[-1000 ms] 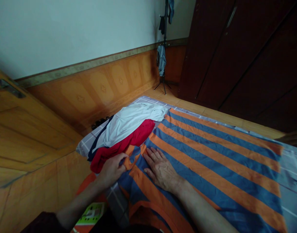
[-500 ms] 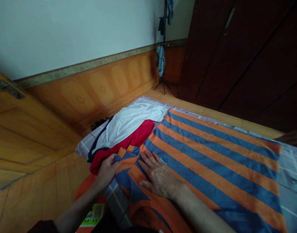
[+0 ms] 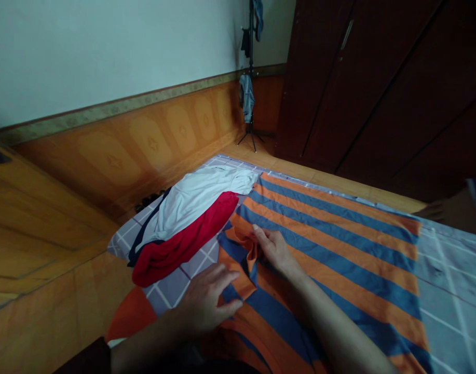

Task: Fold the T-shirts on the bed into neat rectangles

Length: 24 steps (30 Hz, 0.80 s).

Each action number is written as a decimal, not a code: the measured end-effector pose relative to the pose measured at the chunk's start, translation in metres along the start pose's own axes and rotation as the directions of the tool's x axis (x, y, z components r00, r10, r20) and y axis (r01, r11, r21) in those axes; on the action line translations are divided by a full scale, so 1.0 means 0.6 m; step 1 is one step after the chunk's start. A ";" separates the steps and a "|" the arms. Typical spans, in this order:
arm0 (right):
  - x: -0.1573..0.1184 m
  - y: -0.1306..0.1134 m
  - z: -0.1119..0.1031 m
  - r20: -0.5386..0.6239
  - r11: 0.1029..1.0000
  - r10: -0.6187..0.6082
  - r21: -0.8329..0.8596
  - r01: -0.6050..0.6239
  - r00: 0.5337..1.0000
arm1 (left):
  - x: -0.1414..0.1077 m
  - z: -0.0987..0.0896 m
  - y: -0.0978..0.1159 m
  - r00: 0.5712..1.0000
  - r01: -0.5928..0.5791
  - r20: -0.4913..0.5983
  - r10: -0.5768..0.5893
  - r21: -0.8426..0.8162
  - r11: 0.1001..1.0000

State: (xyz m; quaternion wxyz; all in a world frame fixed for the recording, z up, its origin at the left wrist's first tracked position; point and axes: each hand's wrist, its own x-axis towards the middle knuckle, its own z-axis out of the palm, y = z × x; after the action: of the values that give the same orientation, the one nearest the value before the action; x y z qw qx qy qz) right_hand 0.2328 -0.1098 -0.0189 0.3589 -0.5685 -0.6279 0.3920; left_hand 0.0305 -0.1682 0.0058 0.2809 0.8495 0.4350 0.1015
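An orange and blue striped shirt (image 3: 339, 244) lies spread on a grey checked cloth. Its near left part is bunched into folds, and a curved orange band shows close to my body. With thumb and fingers closed, my right hand (image 3: 274, 250) pinches a raised fold of the shirt. Just left of it, my left hand (image 3: 212, 296) hovers at the shirt's edge with thumb and fingers apart, holding nothing. White, red and dark blue garments (image 3: 199, 200) lie in a loose heap beyond my left hand.
The grey checked cloth (image 3: 456, 301) extends to the right. Another person's hand (image 3: 432, 210) is at its far right edge. Behind stand a coat rack (image 3: 251, 67) and a dark wardrobe (image 3: 362, 93). A wooden door (image 3: 35, 223) is on the left, above tiled floor (image 3: 66, 301).
My right hand has gone from lying flat on the shirt to pinching and lifting a fold. My left hand has let go of the shirt's edge and moved right and nearer. The view has turned slightly right.
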 end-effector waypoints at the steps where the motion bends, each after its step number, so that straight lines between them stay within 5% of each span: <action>1: 0.001 0.001 -0.002 0.012 1.000 0.013 -0.010 -0.013 1.000 | -0.009 0.002 -0.010 1.000 -0.019 -0.018 0.021 0.074 0.997; 8: -0.006 -0.016 0.011 0.049 0.929 0.115 -0.359 -0.090 0.992 | -0.064 0.018 -0.056 0.993 -0.117 0.011 0.118 0.265 0.957; 16: -0.004 -0.025 -0.016 0.099 0.917 0.181 -0.377 -0.131 0.979 | -0.079 0.006 -0.047 0.961 -0.266 0.019 0.275 0.325 0.907; 24: -0.004 -0.027 -0.019 0.045 0.878 0.206 -0.450 -0.164 0.978 | -0.086 0.031 -0.051 0.958 -0.284 0.118 0.262 0.264 0.922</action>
State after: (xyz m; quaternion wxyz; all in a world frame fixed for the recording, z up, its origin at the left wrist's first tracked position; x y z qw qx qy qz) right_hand 0.2362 -0.1118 0.0009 0.1517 -0.6742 -0.6591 0.2966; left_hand -0.0135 -0.2022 -0.0230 0.1590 0.9361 0.3107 0.0432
